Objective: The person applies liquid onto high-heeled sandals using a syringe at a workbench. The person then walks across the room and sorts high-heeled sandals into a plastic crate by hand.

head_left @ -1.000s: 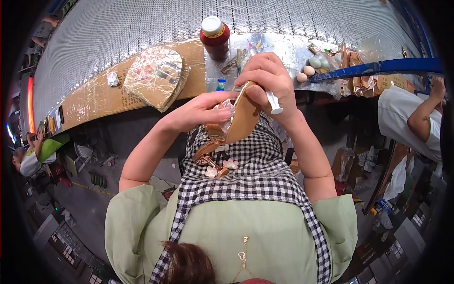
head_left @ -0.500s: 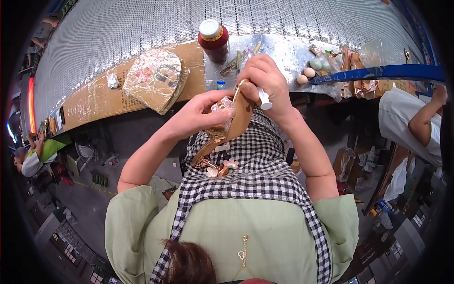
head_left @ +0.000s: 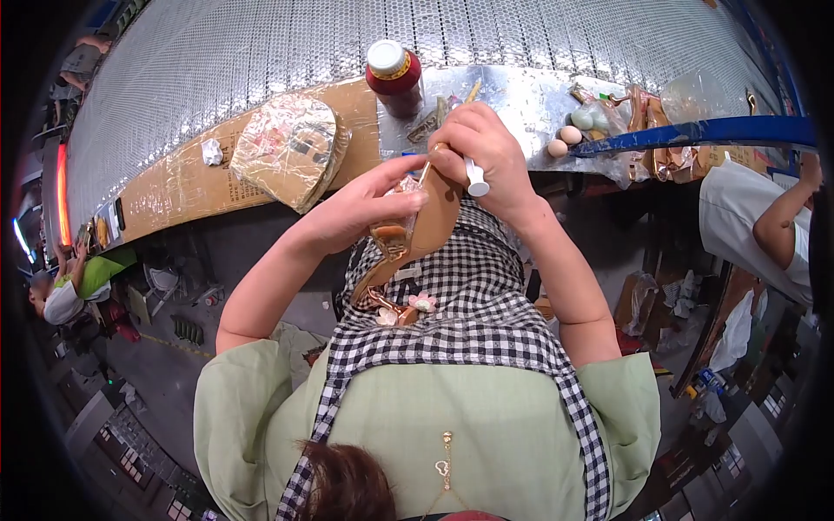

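Observation:
A tan and rose-gold sandal point(head_left: 439, 217) is held upright in front of my apron, its sole edge toward my right hand. My left hand point(head_left: 369, 201) is closed round the strap side, with clear plastic wrap under the fingers. In my right hand point(head_left: 488, 156) is a white syringe-like tool point(head_left: 476, 179), its plunger end sticking out below the fingers. The fingertips of that hand are at the sandal's toe, where they hide the tool's tip. Flower ornaments point(head_left: 422, 302), pink and white, show near the sandal's heel and strap.
On the bench lie wrapped cardboard pieces point(head_left: 287, 143), a red jar with a white lid point(head_left: 394, 76), crumpled paper point(head_left: 211, 152), egg-like balls point(head_left: 570, 135) and bagged rose-gold parts point(head_left: 643, 113). A blue bar point(head_left: 695, 133) crosses at right. A co-worker's arm point(head_left: 779, 217) is beyond it.
My right hand and the white tool have moved a little left along the sandal's toe. The sandal has turned slightly and shifted left. My left hand keeps its hold.

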Tool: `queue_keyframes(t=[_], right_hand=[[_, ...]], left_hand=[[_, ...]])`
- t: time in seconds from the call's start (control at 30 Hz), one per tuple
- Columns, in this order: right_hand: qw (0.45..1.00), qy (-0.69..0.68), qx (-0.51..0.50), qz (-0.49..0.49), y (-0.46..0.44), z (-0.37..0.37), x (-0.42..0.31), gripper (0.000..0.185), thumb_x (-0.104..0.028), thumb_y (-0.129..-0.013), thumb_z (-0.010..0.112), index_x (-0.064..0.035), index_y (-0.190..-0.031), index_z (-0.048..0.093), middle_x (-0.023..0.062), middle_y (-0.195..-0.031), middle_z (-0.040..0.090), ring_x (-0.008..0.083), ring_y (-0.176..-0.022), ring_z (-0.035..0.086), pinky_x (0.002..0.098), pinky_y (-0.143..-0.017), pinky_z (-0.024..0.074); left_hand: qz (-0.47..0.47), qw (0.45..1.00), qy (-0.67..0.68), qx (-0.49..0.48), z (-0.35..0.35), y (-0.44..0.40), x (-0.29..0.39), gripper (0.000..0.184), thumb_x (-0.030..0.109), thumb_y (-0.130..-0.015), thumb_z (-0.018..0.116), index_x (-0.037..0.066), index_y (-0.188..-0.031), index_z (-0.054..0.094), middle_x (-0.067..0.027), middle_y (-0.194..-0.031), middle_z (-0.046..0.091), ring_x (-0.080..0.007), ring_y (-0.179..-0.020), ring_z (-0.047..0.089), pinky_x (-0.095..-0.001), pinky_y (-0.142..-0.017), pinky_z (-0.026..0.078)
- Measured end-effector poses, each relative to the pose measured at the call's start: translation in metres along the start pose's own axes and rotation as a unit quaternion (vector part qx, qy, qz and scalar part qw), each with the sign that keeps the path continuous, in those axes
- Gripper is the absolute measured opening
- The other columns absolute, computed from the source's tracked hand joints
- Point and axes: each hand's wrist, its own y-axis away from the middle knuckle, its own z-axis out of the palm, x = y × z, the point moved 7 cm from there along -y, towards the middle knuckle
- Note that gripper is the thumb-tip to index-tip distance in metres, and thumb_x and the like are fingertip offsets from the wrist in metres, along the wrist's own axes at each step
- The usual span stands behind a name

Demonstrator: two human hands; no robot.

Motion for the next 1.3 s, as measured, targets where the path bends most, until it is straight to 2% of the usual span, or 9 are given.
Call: queue_keyframes(t=[0.07, 0.2, 0.27, 0.37, 0.7, 0.97, 1.03, 1.17, 1.3], right_hand=[[1.0, 0.0, 0.004, -0.004, -0.002, -0.001, -0.002, 0.018, -0.026, -0.078, 0.071, -0.0088, -0.077, 0.066, 0.0039, -0.079, 0.062, 0.0232, -0.085, 0.06, 0.035, -0.069, 0.0509], [1.0, 0.003, 0.003, -0.011, -0.001, -0.003, -0.003, 0.017, -0.026, -0.078, 0.071, -0.0096, -0.077, 0.066, 0.0032, -0.08, 0.063, 0.023, -0.086, 0.06, 0.0349, -0.069, 0.0508], [1.0, 0.002, 0.0, -0.018, -0.002, -0.002, -0.003, 0.017, -0.026, -0.078, 0.072, -0.0099, -0.077, 0.066, 0.0029, -0.08, 0.062, 0.023, -0.085, 0.06, 0.0348, -0.069, 0.0507], [1.0, 0.001, -0.002, -0.026, -0.003, 0.0, -0.006, 0.017, -0.026, -0.077, 0.072, -0.0102, -0.077, 0.066, 0.0022, -0.08, 0.062, 0.0227, -0.085, 0.06, 0.0346, -0.069, 0.0505], [0.999, -0.018, -0.016, -0.03, -0.004, 0.0, -0.012, 0.017, -0.025, -0.077, 0.07, -0.008, -0.078, 0.065, 0.0046, -0.08, 0.062, 0.0248, -0.085, 0.059, 0.0358, -0.073, 0.0493], [0.999, -0.02, -0.02, -0.02, -0.004, 0.001, -0.014, 0.014, -0.021, -0.079, 0.067, -0.0067, -0.078, 0.065, 0.0065, -0.081, 0.062, 0.0256, -0.085, 0.058, 0.0362, -0.075, 0.0486], [0.999, -0.004, 0.009, -0.047, -0.002, 0.001, -0.013, 0.02, -0.028, -0.076, 0.074, -0.0103, -0.077, 0.066, 0.0025, -0.076, 0.061, 0.0225, -0.081, 0.06, 0.0343, -0.065, 0.0504], [0.999, -0.003, -0.002, -0.045, 0.002, 0.005, -0.009, 0.02, -0.028, -0.076, 0.074, -0.0101, -0.076, 0.065, 0.0026, -0.075, 0.06, 0.0224, -0.08, 0.06, 0.0342, -0.065, 0.0503], [0.999, -0.005, -0.008, -0.037, 0.004, 0.005, -0.009, 0.02, -0.028, -0.078, 0.073, -0.0102, -0.075, 0.064, 0.0026, -0.075, 0.06, 0.0226, -0.081, 0.06, 0.0345, -0.065, 0.0501]], left_hand=[[-0.041, 0.995, 0.081, -0.049, 0.0, -0.001, -0.008, 0.062, 0.027, -0.089, 0.061, -0.001, -0.14, 0.039, -0.0077, -0.122, 0.056, -0.0084, -0.099, 0.058, -0.0242, -0.082, 0.047], [-0.028, 0.981, 0.153, -0.116, -0.001, 0.005, 0.004, 0.062, 0.023, -0.092, 0.061, -0.002, -0.143, 0.037, -0.0065, -0.122, 0.057, -0.0088, -0.104, 0.055, -0.0239, -0.085, 0.047], [-0.026, 0.992, -0.005, -0.119, -0.002, 0.009, 0.019, 0.054, 0.019, -0.092, 0.061, -0.003, -0.138, 0.045, -0.0051, -0.116, 0.06, -0.0078, -0.1, 0.056, -0.023, -0.084, 0.047], [-0.023, 0.99, -0.077, -0.117, -0.003, 0.008, 0.031, 0.045, 0.016, -0.091, 0.063, -0.004, -0.13, 0.053, -0.0031, -0.109, 0.063, -0.006, -0.096, 0.056, -0.0224, -0.082, 0.047], [-0.024, 0.977, -0.14, -0.16, -0.005, 0.004, 0.034, 0.036, 0.016, -0.091, 0.064, -0.003, -0.121, 0.059, 0.0003, -0.102, 0.063, -0.0015, -0.089, 0.054, -0.0203, -0.075, 0.048], [-0.008, 0.958, -0.249, -0.141, -0.002, 0.01, 0.043, 0.033, 0.015, -0.09, 0.06, -0.001, -0.118, 0.059, 0.0054, -0.085, 0.055, 0.0014, -0.066, 0.041, -0.0182, -0.054, 0.035], [-0.014, 0.963, -0.237, -0.125, 0.003, 0.012, 0.046, 0.032, 0.015, -0.089, 0.06, -0.001, -0.117, 0.059, 0.0051, -0.085, 0.056, 0.0005, -0.066, 0.041, -0.019, -0.054, 0.035], [0.036, 0.978, -0.189, -0.079, 0.006, 0.012, 0.039, 0.032, 0.014, -0.088, 0.058, -0.002, -0.116, 0.06, 0.0024, -0.084, 0.057, -0.0029, -0.067, 0.043, -0.0217, -0.056, 0.037], [-0.006, 0.964, -0.252, -0.083, 0.011, 0.014, 0.041, 0.034, 0.006, -0.089, 0.059, -0.005, -0.122, 0.056, 0.003, -0.09, 0.059, 0.0007, -0.073, 0.048, -0.0186, -0.06, 0.04]])
